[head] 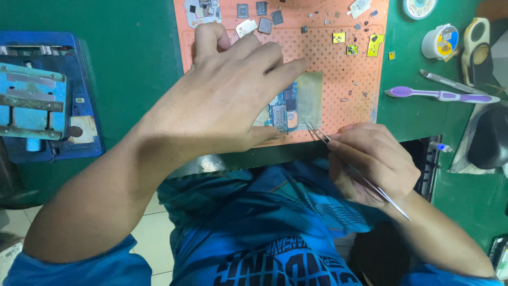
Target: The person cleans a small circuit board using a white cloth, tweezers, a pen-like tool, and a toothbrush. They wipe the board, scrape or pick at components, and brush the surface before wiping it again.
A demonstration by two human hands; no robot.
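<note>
Sitting at the far left of the green bench is a blue repair jig with worn metal clamps. Next comes the left hand, spread palm-down and fairly open over an orange perforated work mat; its fingers press on a small blue circuit board that lies near the mat's front edge, partly hidden beneath them, with a pale rectangular patch just beside the board on its right. Along the mat's far edge lie scattered metal shields and tiny chips, and a few yellow parts sit toward its right side. Just right of the board, the right hand is curled closed around slim metal tweezers, whose tips point at the board's lower right corner, near it but apart. Farther right on the bench lie a purple-handled brush, a spool of wire and a roll of tape.
</note>
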